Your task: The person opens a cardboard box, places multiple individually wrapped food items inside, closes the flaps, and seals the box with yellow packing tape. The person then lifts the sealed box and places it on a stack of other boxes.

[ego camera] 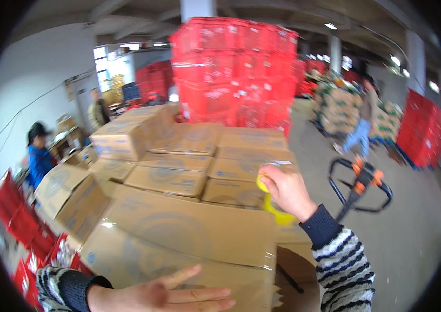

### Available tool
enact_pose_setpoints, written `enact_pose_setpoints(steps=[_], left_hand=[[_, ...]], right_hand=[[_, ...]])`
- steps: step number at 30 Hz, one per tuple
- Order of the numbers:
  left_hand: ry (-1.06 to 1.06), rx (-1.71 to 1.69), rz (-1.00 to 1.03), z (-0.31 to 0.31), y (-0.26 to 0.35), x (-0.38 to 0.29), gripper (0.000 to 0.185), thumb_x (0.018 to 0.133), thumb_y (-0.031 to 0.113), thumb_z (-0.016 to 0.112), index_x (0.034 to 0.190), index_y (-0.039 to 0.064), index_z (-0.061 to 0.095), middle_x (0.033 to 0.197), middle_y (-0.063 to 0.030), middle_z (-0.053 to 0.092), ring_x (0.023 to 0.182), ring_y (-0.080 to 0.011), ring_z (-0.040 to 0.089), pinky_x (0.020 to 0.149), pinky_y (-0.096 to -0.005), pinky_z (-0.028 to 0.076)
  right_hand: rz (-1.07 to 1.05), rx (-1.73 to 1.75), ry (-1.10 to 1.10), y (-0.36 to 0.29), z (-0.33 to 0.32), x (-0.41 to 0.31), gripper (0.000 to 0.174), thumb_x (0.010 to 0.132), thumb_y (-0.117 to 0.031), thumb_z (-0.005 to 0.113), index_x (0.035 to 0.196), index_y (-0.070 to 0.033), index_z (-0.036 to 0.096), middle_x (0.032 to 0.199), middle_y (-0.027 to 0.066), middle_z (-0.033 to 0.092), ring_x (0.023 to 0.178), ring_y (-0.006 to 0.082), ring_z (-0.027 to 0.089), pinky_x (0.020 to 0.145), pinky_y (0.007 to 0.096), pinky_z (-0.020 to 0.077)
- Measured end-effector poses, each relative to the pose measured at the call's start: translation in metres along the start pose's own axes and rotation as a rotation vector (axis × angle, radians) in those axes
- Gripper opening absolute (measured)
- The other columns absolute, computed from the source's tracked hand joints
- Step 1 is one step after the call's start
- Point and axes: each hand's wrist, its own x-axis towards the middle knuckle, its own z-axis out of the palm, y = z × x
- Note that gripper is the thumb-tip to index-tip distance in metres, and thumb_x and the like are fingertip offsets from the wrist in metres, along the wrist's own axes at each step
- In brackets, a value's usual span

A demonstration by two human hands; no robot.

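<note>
My left hand lies with fingers spread over the top of a large closed cardboard box right before me. Clear tape glints along the box's centre seam and hangs over its right edge. In my right hand, raised beyond the box's far right corner, is a yellow tool that looks like a tape dispenser; blur and my fingers hide its details. Behind it sit several more cardboard boxes, taped and packed side by side. One box is tilted at the left.
A pallet jack handle stands at the right. Tall red crates are stacked behind the boxes. More red crates are at the left. One person walks at the right; two others, one in blue, are at the left.
</note>
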Motion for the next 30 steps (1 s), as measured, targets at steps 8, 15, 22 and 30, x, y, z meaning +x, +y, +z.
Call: enact_pose_setpoints(steps=[8,15,22,30], left_hand=[[0.374,0.19,-0.472,0.007,0.004,-0.144,0.034,0.096,0.033,0.063,0.112,0.004,0.071,0.116,-0.0138,0.071,0.111,-0.0309,0.068,0.111,-0.0539,0.039],[1.118,-0.134,-1.137,0.057,-0.033,-0.245,0.023,0.096,0.018,0.062,0.109,0.004,0.073,0.105,-0.0134,0.074,0.103,-0.0265,0.069,0.099,-0.0377,0.049],[1.007,-1.056,-0.937,0.168,-0.156,-0.255,0.055,0.107,0.045,0.043,0.142,0.003,0.052,0.14,-0.0109,0.057,0.13,-0.0202,0.05,0.111,-0.0327,0.038],[1.327,-0.998,-0.83,0.192,-0.139,-0.219,0.059,0.101,0.046,0.053,0.132,-0.004,0.057,0.127,-0.0177,0.059,0.124,-0.0235,0.055,0.108,-0.0355,0.041]], right_hand=[[0.255,0.292,-0.591,0.079,0.194,-0.012,0.042,0.091,-0.01,0.062,0.132,-0.007,0.05,0.104,0.0287,0.066,0.098,0.0459,0.065,0.083,0.0506,0.0523],[0.467,0.524,-0.099,0.047,0.082,-0.024,0.035,0.1,-0.02,0.061,0.129,-0.001,0.057,0.117,0.0115,0.068,0.105,0.0202,0.065,0.092,0.0329,0.0526],[1.176,0.93,0.002,0.0,0.014,-0.164,0.041,0.104,-0.039,0.053,0.114,0.0,0.062,0.114,0.0111,0.067,0.101,0.0213,0.065,0.089,0.0375,0.0523],[0.851,1.09,-0.677,-0.161,0.207,-0.034,0.042,0.104,-0.039,0.052,0.116,0.0,0.061,0.116,0.0117,0.066,0.103,0.0218,0.064,0.09,0.0379,0.0516]])
